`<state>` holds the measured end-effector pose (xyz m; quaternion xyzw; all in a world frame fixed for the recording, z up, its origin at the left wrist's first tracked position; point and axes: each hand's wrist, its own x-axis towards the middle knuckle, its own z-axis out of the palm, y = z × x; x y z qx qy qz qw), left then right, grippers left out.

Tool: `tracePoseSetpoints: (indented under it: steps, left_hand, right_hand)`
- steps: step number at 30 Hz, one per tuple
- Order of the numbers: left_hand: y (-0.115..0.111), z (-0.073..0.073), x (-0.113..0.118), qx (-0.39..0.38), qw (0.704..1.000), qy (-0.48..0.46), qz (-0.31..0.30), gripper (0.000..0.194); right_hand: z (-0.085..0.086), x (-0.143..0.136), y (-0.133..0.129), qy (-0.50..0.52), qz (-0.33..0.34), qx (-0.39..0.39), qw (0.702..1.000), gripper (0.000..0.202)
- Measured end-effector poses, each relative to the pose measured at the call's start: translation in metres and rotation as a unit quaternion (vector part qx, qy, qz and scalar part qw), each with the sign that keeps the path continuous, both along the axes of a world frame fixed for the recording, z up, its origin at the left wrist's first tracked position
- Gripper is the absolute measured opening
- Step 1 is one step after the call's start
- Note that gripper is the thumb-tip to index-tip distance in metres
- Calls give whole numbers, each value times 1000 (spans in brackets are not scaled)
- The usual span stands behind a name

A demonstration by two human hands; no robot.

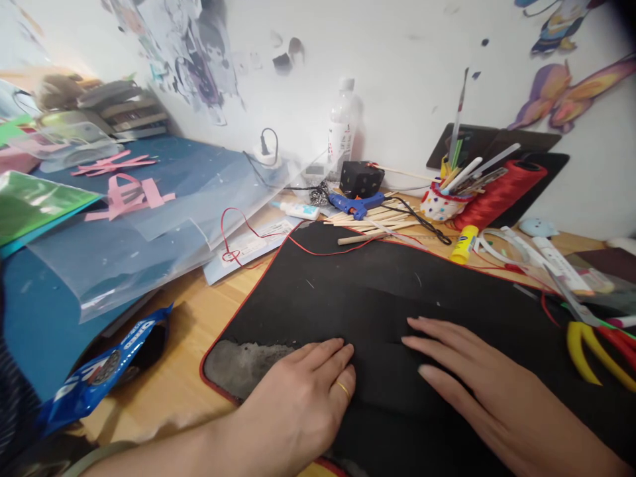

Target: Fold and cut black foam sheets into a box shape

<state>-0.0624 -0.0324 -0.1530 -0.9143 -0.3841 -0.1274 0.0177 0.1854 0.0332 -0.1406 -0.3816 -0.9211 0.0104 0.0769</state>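
Note:
My left hand (pixel 308 391), with a gold ring on one finger, lies palm down on a black mat (pixel 348 271) with red edging. Its fingers are close together and slightly bent, and nothing shows in them. To the right, my right hand (pixel 477 377) rests over the same mat with fingers stretched out and a little apart. Between and beyond the fingertips a faint dark patch with straight edges shows on the mat, possibly a black sheet; I cannot tell for sure. A worn grey area (pixel 243 364) marks the mat's left corner.
Scissors (pixel 586 351) with yellow handles lie on the right. Behind the mat are a blue glue gun (pixel 358 204), wooden sticks (pixel 392 217), a glue stick (pixel 464 245) and a pen cup (pixel 444 202). Plastic sheeting (pixel 149 245) and an Oreo wrapper (pixel 109 371) lie left.

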Motion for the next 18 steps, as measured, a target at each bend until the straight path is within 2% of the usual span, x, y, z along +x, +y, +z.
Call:
tracePoseSetpoints:
  steps: [2,6,14,18]
  left_hand:
    - [0,1,2,15,1000,10,4,26]
    - [0,1,7,45,998,28,20,25]
    - [-2,2,13,68,997,36,33,31]
    - [-4,2,19,78,995,43,43,37]
  right_hand:
    - [-1,-13,9,-3,-36,35,999,43]
    - [-12,-26,24,-58,-61,94,992,55]
    - [-11,-29,27,-109,-83,124,983,60]
    - [-13,-28,34,-77,-86,134,984,64]
